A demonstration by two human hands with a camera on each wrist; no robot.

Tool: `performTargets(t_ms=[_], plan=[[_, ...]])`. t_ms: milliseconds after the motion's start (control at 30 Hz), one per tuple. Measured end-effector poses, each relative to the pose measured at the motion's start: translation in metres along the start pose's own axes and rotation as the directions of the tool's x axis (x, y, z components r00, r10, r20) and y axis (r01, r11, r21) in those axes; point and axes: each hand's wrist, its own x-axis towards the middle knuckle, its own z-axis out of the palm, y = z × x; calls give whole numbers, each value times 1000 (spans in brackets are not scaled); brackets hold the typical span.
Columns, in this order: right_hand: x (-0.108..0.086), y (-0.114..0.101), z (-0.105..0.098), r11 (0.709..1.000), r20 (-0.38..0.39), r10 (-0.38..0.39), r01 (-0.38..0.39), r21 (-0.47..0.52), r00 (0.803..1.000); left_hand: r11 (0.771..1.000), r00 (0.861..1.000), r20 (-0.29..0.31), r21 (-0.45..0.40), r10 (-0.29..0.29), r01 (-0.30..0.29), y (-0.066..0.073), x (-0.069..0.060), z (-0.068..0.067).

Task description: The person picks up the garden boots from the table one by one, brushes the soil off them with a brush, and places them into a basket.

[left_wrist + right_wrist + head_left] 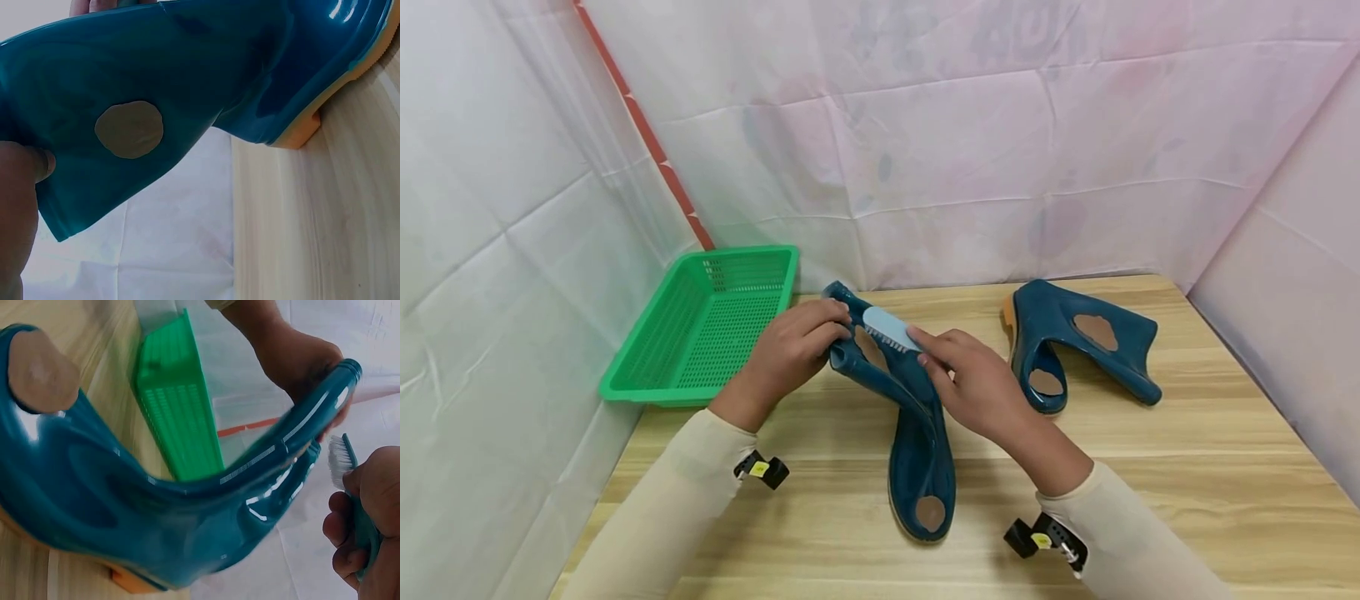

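A dark blue rubber boot (912,458) with an orange-tan sole stands tilted on the table, its shaft leaning up and left. Brown patches mark it: one on the toe (930,513), others on the shaft, such as the round patch (130,129) in the left wrist view. My left hand (797,342) grips the shaft's upper edge, its thumb (42,164) against the outer side. With my right hand (981,383) I hold a light blue brush (886,325), bristles downward, over the shaft. In the right wrist view the bristles (339,461) appear slightly apart from the boot.
A second blue boot (1045,321) with brown patches is at the right of the wooden table (1210,467), its shaft bent over to the right. A green plastic basket (625,379) stands at the back left. White sheets (940,167) hang behind and at both sides.
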Motion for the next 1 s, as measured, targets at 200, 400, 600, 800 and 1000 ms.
performTargets(t_ms=[200, 400, 600, 800, 1000], plan=[[2, -7, 7, 1000, 17, -16, 16, 16, 1000, 1000, 1000, -8, 3, 14, -14, 3, 1, 0], [0, -8, 10, 1000, 22, -22, 22, 0, 1000, 1000, 1000, -9, 6, 9, -9, 5, 2, 0], [0, -8, 11, 999, 20, -33, 33, -21, 999, 1000, 1000, -8, 0, -1, 1, 6, 0, 0], [-1, -4, 10, 998, 14, -53, 53, -40, 999, 1000, 1000, -6, -2, 3, -3, 5, -1, -1], [-3, -2, 8, 999, 33, -39, 40, -32, 999, 1000, 1000, -4, 4, 8, -8, 6, 0, -3]])
